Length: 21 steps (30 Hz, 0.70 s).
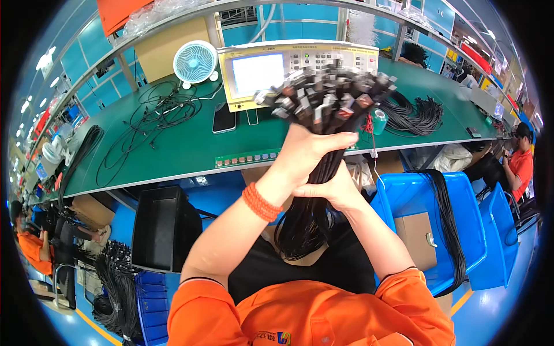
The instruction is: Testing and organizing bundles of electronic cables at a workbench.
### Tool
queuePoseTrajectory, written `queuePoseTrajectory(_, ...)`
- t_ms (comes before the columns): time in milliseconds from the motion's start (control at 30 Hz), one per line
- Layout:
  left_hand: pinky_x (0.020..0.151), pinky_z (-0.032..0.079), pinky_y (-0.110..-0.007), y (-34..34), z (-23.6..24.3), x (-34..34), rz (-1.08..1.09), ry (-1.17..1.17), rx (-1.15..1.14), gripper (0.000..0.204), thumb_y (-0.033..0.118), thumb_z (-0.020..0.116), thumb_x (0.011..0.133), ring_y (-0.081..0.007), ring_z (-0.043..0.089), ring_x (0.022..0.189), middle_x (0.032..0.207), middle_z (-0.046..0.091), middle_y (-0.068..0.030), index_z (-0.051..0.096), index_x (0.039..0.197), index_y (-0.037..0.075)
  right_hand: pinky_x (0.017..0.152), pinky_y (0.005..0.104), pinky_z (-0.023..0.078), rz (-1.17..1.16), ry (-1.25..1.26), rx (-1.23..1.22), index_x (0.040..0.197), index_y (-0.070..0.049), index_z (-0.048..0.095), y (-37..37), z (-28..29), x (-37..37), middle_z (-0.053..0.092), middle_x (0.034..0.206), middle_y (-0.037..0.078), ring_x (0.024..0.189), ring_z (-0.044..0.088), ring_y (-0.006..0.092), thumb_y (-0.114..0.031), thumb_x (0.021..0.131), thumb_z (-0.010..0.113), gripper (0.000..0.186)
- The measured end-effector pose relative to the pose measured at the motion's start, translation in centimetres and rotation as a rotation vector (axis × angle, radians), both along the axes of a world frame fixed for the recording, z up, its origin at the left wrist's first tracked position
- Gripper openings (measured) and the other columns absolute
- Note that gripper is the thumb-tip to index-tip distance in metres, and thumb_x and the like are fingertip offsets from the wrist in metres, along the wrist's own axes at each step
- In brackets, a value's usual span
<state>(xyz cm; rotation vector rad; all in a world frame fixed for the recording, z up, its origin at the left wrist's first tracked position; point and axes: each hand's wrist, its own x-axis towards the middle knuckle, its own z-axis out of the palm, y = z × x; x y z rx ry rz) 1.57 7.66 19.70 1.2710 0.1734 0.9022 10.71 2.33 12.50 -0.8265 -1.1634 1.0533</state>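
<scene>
In the head view, my left hand (306, 151) is clamped round a thick bundle of thin black cables (328, 166) — blurred connector ends (323, 101) fan out just above it. My right hand (337, 187) grips lower, thumb across the front — long loops hang beneath, before my lap.

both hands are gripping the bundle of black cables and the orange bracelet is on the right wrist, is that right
Not quite: the head view shows the orange bracelet on the left wrist, not the right. The left hand and right hand are both gripping the bundle of black cables.
</scene>
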Motion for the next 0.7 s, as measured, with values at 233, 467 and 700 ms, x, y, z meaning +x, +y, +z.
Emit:
queuePoseTrajectory(233,0.063,0.045,-0.032,-0.5,2.2,-4.9,0.947,0.638,1.344,0.058,0.049,0.073,0.06,-0.0254,0.055,0.068,0.074,0.055,-0.0133,0.054,0.083,-0.001,0.067,0.0266,0.047,-0.442,0.124,0.113,0.095,-0.001,0.052,-0.5,3.8,0.2,0.057,0.084,0.005,0.071,0.057,0.0152,0.001,0.065,0.066,0.034)
queuePoseTrajectory(467,0.095,0.035,-0.036,-10.8,-7.5,-3.6,-0.204,0.115,-0.194,0.096,0.079,0.036,0.067,-0.0196,0.046,0.112,0.121,0.047,-0.0114,0.04,0.123,0.001,0.07,0.0307,0.044,-0.429,0.406,0.266,0.097,-0.002,0.049,-2.1,8.8,-3.3,0.054,0.076,0.006,0.07,0.055,0.0176,-0.006,0.068,0.064,0.032)
queuePoseTrajectory(700,0.105,0.024,-0.044,-8.4,-6.8,-5.8,-0.23,-0.819,-0.77,0.104,0.077,0.042,0.066,-0.0293,0.031,0.127,0.136,0.033,-0.0192,0.027,0.133,-0.003,0.079,0.0372,0.038,-0.141,0.389,0.618,0.091,-0.008,0.038,-6.4,8.4,-6.7,0.05,0.074,0.004,0.071,0.049,0.018,-0.004,0.072,0.059,0.029)
